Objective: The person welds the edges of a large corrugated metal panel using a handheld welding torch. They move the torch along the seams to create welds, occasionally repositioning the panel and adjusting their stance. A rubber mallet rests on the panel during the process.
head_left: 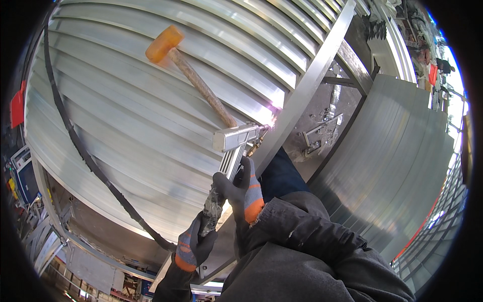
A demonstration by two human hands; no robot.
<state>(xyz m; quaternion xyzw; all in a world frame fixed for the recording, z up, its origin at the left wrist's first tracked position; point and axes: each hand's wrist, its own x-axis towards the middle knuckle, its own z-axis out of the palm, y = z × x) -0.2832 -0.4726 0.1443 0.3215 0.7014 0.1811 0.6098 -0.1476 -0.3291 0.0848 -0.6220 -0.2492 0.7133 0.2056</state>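
Head view: a welding torch (pixel 239 137) stands tilted over the right edge of a slatted metal panel (pixel 126 138), its tip at a bright arc where the slat ends meet a long metal bar (pixel 314 73); the gloved right hand (pixel 246 194) has its fingers wrapped around the torch's ribbed grip; the gloved left hand (pixel 196 244) has its fingers clasped on the wrapped lead (pixel 212 214) just below, so the 2 hands seem to share the weight; a mallet (pixel 198 86) lies on the slats, its head toward the panel's upper edge and its handle end just beside the torch body, touching or not I cannot tell; a black cable (pixel 83 148) crosses the panel's left part toward its lower edge.

To do this step well, I would judge, hold the tip at a constant angle and gap, with the left hand steadying the lead so that it does not drag; travel evenly along the joint; keep the torch body clear of the mallet handle, which could catch it.
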